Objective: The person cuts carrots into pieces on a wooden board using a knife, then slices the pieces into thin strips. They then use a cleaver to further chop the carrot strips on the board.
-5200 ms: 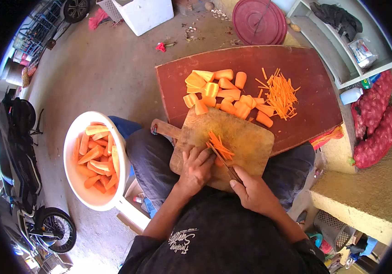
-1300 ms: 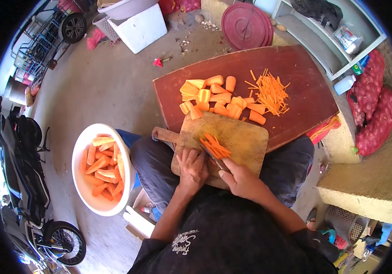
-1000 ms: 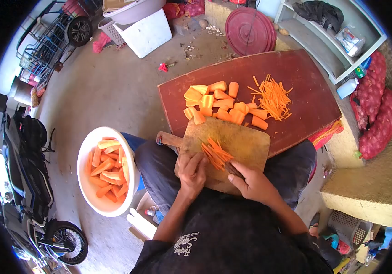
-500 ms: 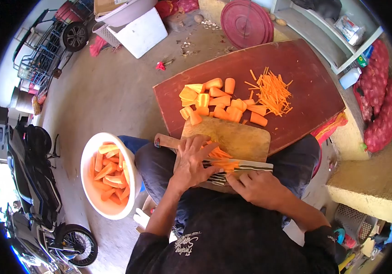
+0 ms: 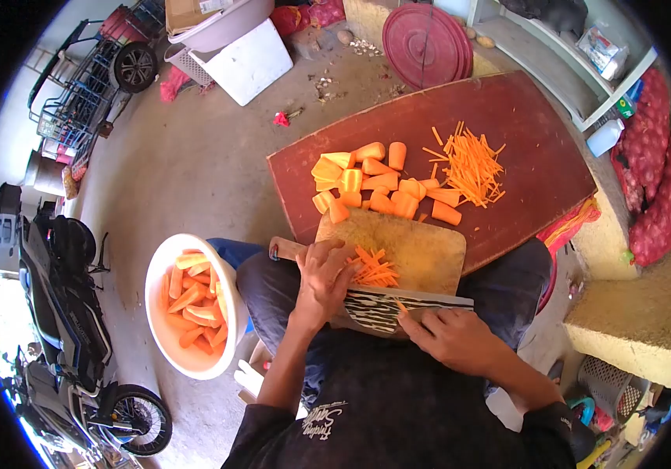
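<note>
A broad knife (image 5: 378,309) with dark stripes across its blade lies along the near side of the wooden cutting board (image 5: 429,246). My left hand (image 5: 324,273) is closed at the blade's left end; the grip is hidden beneath it. My right hand (image 5: 453,336) has its fingers drawn together at the blade's near edge, with a thin carrot strip (image 5: 401,305) at the fingertips. Cut carrot strips (image 5: 374,268) lie on the board beside my left fingers. Past the board are carrot chunks (image 5: 378,181) and a heap of carrot strips (image 5: 472,168).
The dark red board (image 5: 539,156) bears the cut carrots. A white tub (image 5: 234,313) of peeled carrots stands by my left knee. Motorcycles (image 5: 66,297) are at the far left. A shelf (image 5: 535,59) and red net sacks (image 5: 656,203) are on the right, above a concrete step (image 5: 625,328).
Carrot strips that lay across the blade are now on the cutting board. The right hand and blade have moved slightly nearer my body, uncovering more of the striped surface. The camera has shifted slightly.
</note>
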The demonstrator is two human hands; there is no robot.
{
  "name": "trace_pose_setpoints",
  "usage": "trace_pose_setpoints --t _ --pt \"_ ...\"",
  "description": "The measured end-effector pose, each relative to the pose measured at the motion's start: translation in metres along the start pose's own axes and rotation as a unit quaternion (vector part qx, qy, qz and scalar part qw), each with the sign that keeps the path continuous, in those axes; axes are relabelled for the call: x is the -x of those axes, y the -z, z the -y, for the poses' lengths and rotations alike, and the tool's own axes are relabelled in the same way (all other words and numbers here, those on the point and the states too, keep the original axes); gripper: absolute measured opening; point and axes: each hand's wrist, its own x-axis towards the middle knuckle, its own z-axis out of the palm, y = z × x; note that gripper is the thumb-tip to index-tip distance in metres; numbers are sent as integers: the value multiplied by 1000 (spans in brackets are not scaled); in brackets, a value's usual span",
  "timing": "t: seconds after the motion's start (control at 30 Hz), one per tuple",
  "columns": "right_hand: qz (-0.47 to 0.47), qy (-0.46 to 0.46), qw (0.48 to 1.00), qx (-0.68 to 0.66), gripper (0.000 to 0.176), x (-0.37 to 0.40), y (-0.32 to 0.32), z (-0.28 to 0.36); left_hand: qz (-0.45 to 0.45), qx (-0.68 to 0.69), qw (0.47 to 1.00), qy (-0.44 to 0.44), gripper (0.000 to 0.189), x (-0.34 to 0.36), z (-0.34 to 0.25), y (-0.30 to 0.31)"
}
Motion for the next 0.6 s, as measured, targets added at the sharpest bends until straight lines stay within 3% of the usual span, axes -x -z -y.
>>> trace_pose_setpoints --t 0.1,0.13,0.23,0.27,0.47,0.6 --pt "19 -4 999 34 47 -2 -3 -2 11 71 997 6 54 -1 -29 10" --pt "17 3 999 38 48 -5 -4 -1 43 20 998 -41 67 -6 -38 14" --pt "6 29 999 46 48 -16 -9 1 100 -43 990 -90 70 -16 -57 13" --pt "4 34 998 46 48 -17 -11 2 117 -42 991 -57 67 -13 -53 9" --pt "-3 18 1000 -7 45 -12 -7 2 10 -104 992 -74 39 -13 -24 2" --pt "-4 -71 989 -130 41 0 -8 -4 -74 -62 995 1 32 3 -6 0"
